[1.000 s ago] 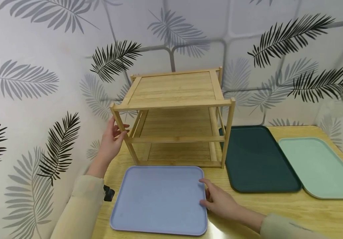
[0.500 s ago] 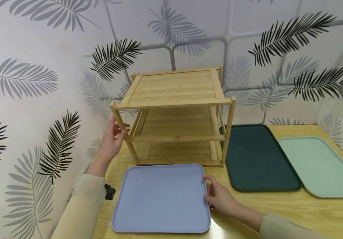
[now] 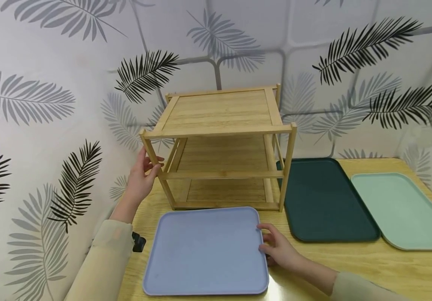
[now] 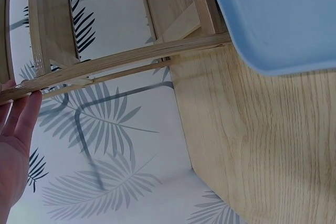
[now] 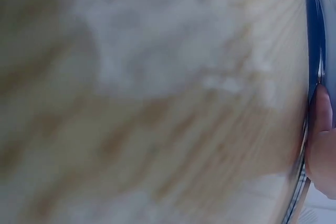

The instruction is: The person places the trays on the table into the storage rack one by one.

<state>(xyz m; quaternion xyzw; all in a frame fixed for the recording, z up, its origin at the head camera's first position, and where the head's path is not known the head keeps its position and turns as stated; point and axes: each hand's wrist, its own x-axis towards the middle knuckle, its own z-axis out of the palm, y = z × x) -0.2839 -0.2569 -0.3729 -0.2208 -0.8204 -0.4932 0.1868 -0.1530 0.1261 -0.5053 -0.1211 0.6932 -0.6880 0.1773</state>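
The wall [image 3: 91, 79] forms the background and carries a grey and black leaf pattern. The table [image 3: 336, 271] has a light wood-grain surface and runs up to the wall.

The wooden rack [image 3: 219, 109] stands upright on the table, near the wall. It comprises three stacked panels: top, middle and bottom.

The blue tray [image 3: 206, 253] is positioned at the table's near side, directly in front of the rack, one long side facing the bottom rail. Whether its whole underside meets the table cannot be determined. The dark green tray [image 3: 325, 205] lies flat to the right of the rack. The mint green tray [image 3: 400, 211] lies flat immediately right of the dark green tray.

The left hand [image 3: 140, 177] grips the front left post [image 3: 167, 192] of the rack above the middle rail; the thumb bears on the near face and the fingers pass behind. The right hand [image 3: 277, 248] holds the right rim of the blue tray, with fingers and thumb spaced apart along the edge. A small black object [image 3: 138, 242] sits at the left wrist.
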